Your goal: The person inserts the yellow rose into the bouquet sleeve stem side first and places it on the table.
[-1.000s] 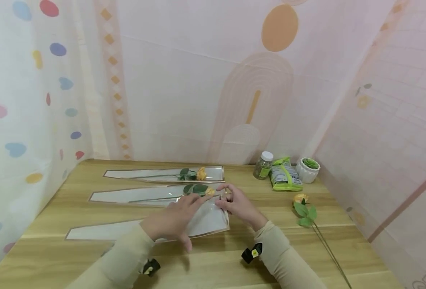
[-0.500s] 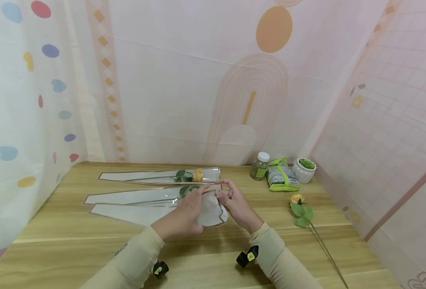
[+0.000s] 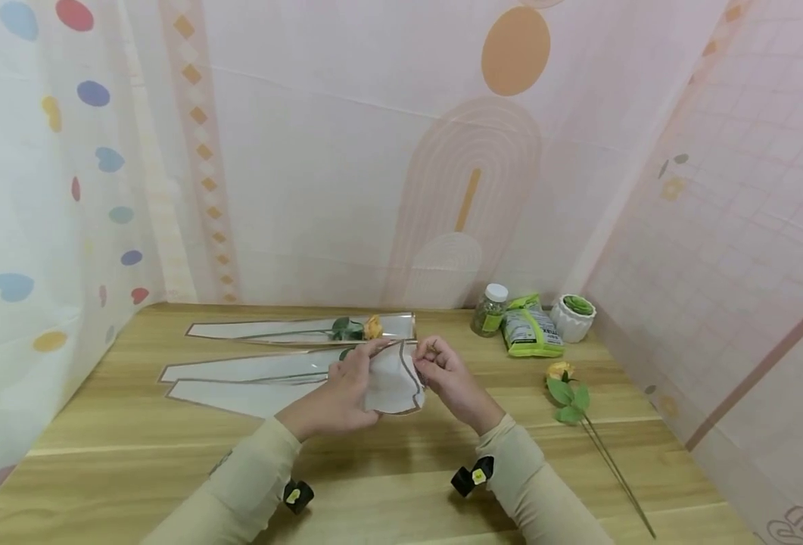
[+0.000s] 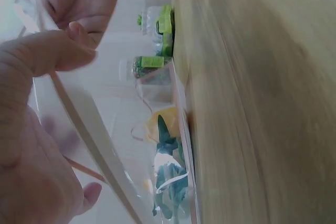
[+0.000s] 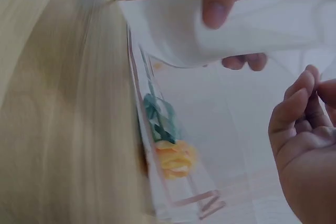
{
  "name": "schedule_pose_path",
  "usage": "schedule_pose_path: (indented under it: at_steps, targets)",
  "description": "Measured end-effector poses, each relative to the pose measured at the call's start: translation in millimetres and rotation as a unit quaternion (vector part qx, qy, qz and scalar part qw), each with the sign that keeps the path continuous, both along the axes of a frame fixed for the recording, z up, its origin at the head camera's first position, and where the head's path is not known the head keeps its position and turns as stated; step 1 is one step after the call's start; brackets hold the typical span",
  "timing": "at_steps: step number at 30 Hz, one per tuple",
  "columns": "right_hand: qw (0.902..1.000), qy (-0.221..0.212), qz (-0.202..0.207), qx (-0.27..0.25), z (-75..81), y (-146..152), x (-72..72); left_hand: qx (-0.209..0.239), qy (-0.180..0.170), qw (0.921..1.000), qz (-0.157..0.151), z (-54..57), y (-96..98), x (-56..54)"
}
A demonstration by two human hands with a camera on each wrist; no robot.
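A white flower sleeve (image 3: 387,384) with a brown border is lifted at its wide end, its narrow tail slanting left over the table. My left hand (image 3: 336,397) grips it, thumb on one face and fingers on the other, as the right wrist view shows. At the wide end's edge, my right hand (image 3: 452,382) pinches the sleeve between thumb and fingertips. Behind lies a sleeve (image 3: 203,369) with a rose inside, its bloom hidden by my left hand in the head view; the yellow bloom (image 5: 176,158) shows in the right wrist view.
Farther back lies another sleeve (image 3: 224,331) holding a yellow rose (image 3: 372,327). A bare yellow rose (image 3: 568,397) rests on the right. At the back right stand a white-capped jar (image 3: 490,312), a green packet (image 3: 533,329) and a potted succulent (image 3: 574,318).
The front sleeve's wide end has come up off the table and its narrow end has shifted back and right. My left hand has gone from spread over it to gripping it.
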State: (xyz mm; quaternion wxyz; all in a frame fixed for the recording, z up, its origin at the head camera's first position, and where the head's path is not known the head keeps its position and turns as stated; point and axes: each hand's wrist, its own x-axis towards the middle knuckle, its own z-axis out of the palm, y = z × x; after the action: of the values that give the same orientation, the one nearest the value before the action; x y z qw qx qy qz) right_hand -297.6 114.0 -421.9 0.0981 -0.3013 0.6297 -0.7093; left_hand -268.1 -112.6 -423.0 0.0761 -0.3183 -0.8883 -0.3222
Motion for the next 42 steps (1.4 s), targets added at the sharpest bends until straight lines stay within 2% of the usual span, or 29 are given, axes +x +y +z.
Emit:
schedule_pose_path:
  at_steps: [1,2,5,6,7,8,11,13,15,18,22,24,26,28,30,33,36,40,42]
  targets:
    - [0.9984,0.035,-0.02,0.041,2.2,1,0.8,-0.007,0.008,0.9999,0.003,-0.1,-0.6,-0.6]
    - [0.9918,0.08,-0.041,0.092,4.4,1,1.6,-0.018,0.015,0.9997,0.008,-0.2,-1.4,-1.0]
    - [0.9518,0.198,-0.091,0.215,13.9,0,6.4,-0.052,0.04,0.9975,0.025,0.4,-3.6,-1.7]
    - [0.9414,0.217,-0.099,0.238,17.3,0,8.4,-0.065,0.051,0.9961,0.031,0.8,-4.1,-1.9]
    - [0.9366,0.225,-0.099,0.25,20.7,0,10.6,-0.076,0.062,0.9945,0.037,1.5,-4.5,-1.8]
    - [0.9389,0.218,-0.091,0.251,23.4,0,12.4,-0.085,0.071,0.993,0.041,2.2,-4.6,-1.9]
    - [0.9542,0.167,-0.065,0.24,29.1,-1,17.3,-0.104,0.099,0.9884,0.048,4.4,-4.1,-1.1]
    - [0.9512,0.162,-0.055,0.257,29.0,-1,18.2,-0.115,0.114,0.9854,0.053,5.6,-3.5,-0.2]
    - [0.9407,0.176,-0.054,0.285,27.6,-2,18.0,-0.124,0.131,0.9819,0.058,5.4,-3.6,0.0]
    - [0.9334,0.174,-0.077,0.304,26.0,-4,17.8,-0.137,0.163,0.9747,0.066,4.5,-6.1,-0.8]
    - [0.9359,0.154,-0.15,0.279,29.8,-3,18.6,-0.145,0.186,0.9683,0.083,0.1,-14.2,-6.4]
    - [0.9346,0.16,-0.167,0.27,32.6,1,18.0,-0.151,0.187,0.9664,0.092,-2.1,-19.7,-10.0]
    - [0.9397,0.153,-0.145,0.269,36.8,8,17.8,-0.159,0.186,0.9647,0.097,-2.6,-24.7,-12.4]
    - [0.951,0.141,-0.085,0.262,40.6,17,16.7,-0.167,0.185,0.9635,0.098,-1.9,-28.2,-14.0]
    - [0.964,0.106,-0.014,0.244,44.1,26,15.8,-0.165,0.182,0.9648,0.094,-0.7,-29.9,-14.5]
    - [0.9733,0.073,0.053,0.211,48.9,35,15.5,-0.161,0.172,0.9678,0.09,1.4,-30.6,-14.2]
    - [0.9729,0.07,0.047,0.216,51.0,35,16.6,-0.154,0.171,0.9698,0.08,4.1,-30.1,-12.1]
    - [0.962,0.094,0.0,0.257,47.6,27,18.0,-0.167,0.185,0.9657,0.075,7.5,-28.2,-8.7]
    - [0.9608,0.092,-0.014,0.261,44.3,22,18.7,-0.179,0.196,0.9609,0.08,8.7,-27.7,-7.2]
